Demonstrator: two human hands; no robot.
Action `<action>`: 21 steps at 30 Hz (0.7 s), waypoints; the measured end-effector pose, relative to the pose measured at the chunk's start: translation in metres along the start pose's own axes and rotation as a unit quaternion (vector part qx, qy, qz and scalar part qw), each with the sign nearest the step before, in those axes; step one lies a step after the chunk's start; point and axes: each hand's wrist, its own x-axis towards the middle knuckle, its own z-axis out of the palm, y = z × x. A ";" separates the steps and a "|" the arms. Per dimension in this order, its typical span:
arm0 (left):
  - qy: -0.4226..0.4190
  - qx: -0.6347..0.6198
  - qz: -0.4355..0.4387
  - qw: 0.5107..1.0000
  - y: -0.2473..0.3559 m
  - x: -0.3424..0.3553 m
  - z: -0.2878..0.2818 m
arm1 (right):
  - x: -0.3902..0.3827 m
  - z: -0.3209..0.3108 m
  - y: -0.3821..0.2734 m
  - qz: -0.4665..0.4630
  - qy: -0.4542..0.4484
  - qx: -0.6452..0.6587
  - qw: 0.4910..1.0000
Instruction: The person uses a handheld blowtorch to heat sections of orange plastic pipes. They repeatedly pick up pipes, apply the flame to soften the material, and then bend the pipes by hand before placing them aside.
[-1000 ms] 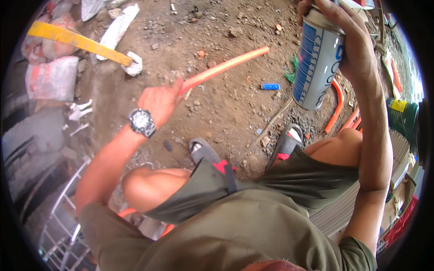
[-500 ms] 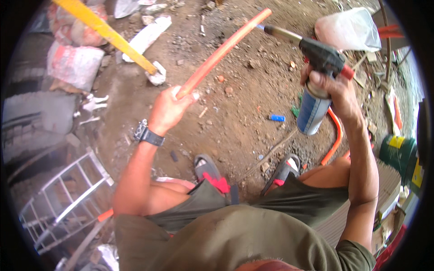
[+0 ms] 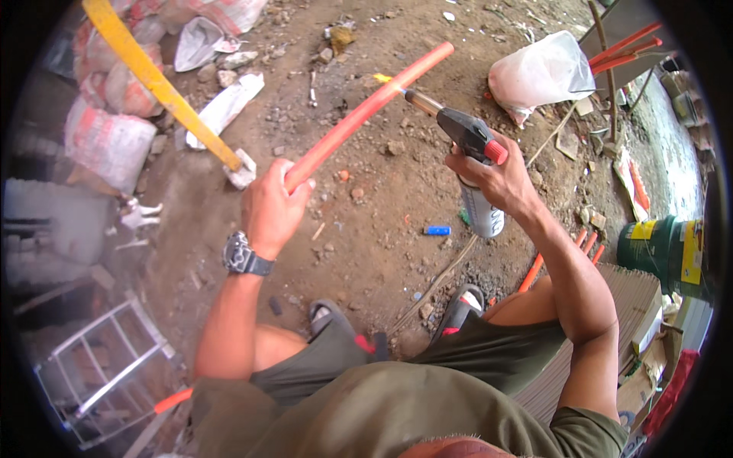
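My left hand (image 3: 273, 204) is closed round the lower end of an orange plastic pipe (image 3: 359, 118), which slants up and away to the right with a slight bend. In my right hand (image 3: 495, 177) is a blowtorch (image 3: 463, 131), a black head with a red knob fixed on a gas can (image 3: 482, 212). Its metal nozzle points left at the pipe, close to the upper part. A small blue glow shows at the nozzle tip, and a yellow flame (image 3: 382, 78) licks out on the pipe's far side.
Dirt ground (image 3: 366, 252) with stones lies ahead. A blue lighter-sized object (image 3: 437, 230) rests there. Stuffed sacks (image 3: 107, 145) and a yellow bar (image 3: 160, 88) are on the left, a metal rack (image 3: 107, 366) lower left. At right stand a whitish plastic bag (image 3: 542, 72), more orange pipes (image 3: 532, 272) and a green bucket (image 3: 645, 244).
The blowtorch has moved left, bringing its nozzle from near the pipe's far end to partway down it. A yellow flame now shows beyond the pipe. My view has shifted slightly.
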 end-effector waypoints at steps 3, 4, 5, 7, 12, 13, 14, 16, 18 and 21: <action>-0.007 0.028 0.016 0.999 0.004 0.003 -0.002 | -0.014 0.007 -0.013 -0.064 -0.098 0.018 0.993; -0.006 0.031 0.024 0.999 0.003 0.002 -0.002 | -0.019 0.009 -0.016 -0.113 -0.136 -0.024 0.984; 0.000 0.029 0.029 0.999 0.002 0.003 -0.002 | -0.018 0.011 -0.013 -0.127 -0.144 -0.036 0.981; 0.012 0.024 0.038 0.999 -0.001 0.005 -0.003 | -0.013 0.013 -0.005 -0.100 -0.131 -0.026 0.986; -0.006 0.016 -0.003 1.000 -0.009 0.000 -0.011 | 0.018 -0.004 0.019 0.001 0.010 -0.075 0.997; -0.002 0.014 -0.005 1.000 -0.012 -0.001 -0.014 | 0.014 0.004 0.013 -0.004 -0.023 -0.034 0.999; 0.004 0.014 -0.002 1.000 -0.015 -0.001 -0.014 | 0.007 0.013 0.006 -0.008 -0.055 0.006 0.998; 0.013 0.015 0.004 1.000 -0.018 -0.001 -0.013 | 0.003 0.018 -0.001 -0.062 -0.135 -0.025 0.989; 0.022 0.022 0.019 0.999 -0.019 0.000 -0.012 | 0.008 0.013 0.012 -0.115 -0.149 -0.036 0.981; 0.019 0.032 0.011 0.999 -0.019 -0.003 -0.016 | 0.024 0.002 0.023 0.008 -0.018 0.009 1.000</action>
